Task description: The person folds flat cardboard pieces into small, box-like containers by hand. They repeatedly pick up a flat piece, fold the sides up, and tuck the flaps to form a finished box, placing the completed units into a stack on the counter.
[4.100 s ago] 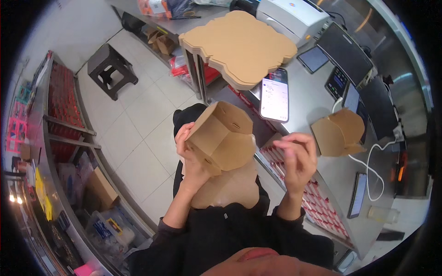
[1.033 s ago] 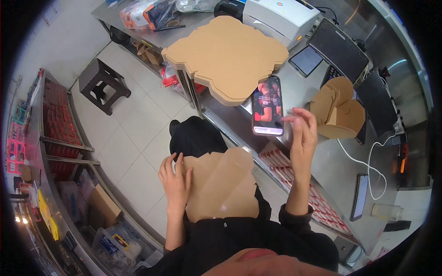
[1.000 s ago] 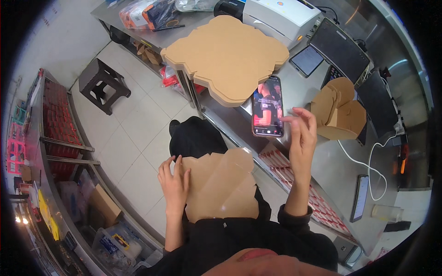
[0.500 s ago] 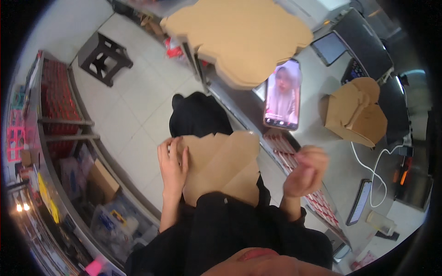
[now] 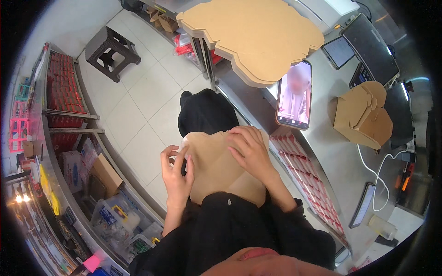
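Observation:
A flat brown cardboard box blank (image 5: 209, 168) with scalloped edges and crease lines lies across my lap. At its left edge is my left hand (image 5: 177, 172), with curled fingers and the thumb closing on the cardboard near the upper left corner. My right hand (image 5: 251, 149) has its bent fingers on the far edge, gripping the blank a little right of the middle. Its fingertips are partly hidden by the hand itself. Beyond, a stack of similar flat blanks (image 5: 262, 37) rests on the metal table. One folded brown box (image 5: 361, 117) stands on the table's right part.
A lit phone (image 5: 293, 99) lies beside the stack, and another phone (image 5: 362, 204) sits near a white cable (image 5: 377, 175). Red-and-white packets (image 5: 308, 184) fill a shelf under the table (image 5: 317, 133). A dark stool (image 5: 110, 53) stands far left; a loaded shelf (image 5: 76, 119) runs along my left.
My right hand has come from the right, beside the table, onto the blank's far edge. My left hand's fingers have curled more at the left edge. The view has shifted slightly.

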A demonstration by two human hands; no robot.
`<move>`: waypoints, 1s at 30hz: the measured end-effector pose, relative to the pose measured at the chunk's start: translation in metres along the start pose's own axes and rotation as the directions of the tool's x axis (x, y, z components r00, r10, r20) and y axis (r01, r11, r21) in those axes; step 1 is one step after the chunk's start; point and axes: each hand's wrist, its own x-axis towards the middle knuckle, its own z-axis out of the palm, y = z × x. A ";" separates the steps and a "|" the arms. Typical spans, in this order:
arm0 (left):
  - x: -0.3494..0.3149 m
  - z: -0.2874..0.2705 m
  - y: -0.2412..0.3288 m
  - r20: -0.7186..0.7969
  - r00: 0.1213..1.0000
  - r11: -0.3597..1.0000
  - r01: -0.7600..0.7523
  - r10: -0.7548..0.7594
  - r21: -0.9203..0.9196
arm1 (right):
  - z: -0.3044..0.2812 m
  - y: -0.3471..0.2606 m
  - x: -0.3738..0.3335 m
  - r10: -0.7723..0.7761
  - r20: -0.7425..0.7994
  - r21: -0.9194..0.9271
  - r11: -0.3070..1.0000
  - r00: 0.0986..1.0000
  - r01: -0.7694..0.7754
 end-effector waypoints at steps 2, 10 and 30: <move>-0.004 0.003 0.001 0.039 0.998 0.995 0.058 -0.055 -0.086 | 0.000 0.002 0.001 -0.026 0.021 0.022 0.999 0.999 0.026; 0.003 0.014 -0.030 0.193 0.975 0.970 -0.147 0.109 0.194 | 0.011 -0.006 -0.003 0.146 -0.042 0.043 0.989 0.988 -0.144; 0.001 0.008 -0.012 0.017 0.998 0.998 -0.056 0.057 -0.031 | -0.119 -0.009 0.018 0.201 -0.667 -0.126 0.919 0.717 -0.374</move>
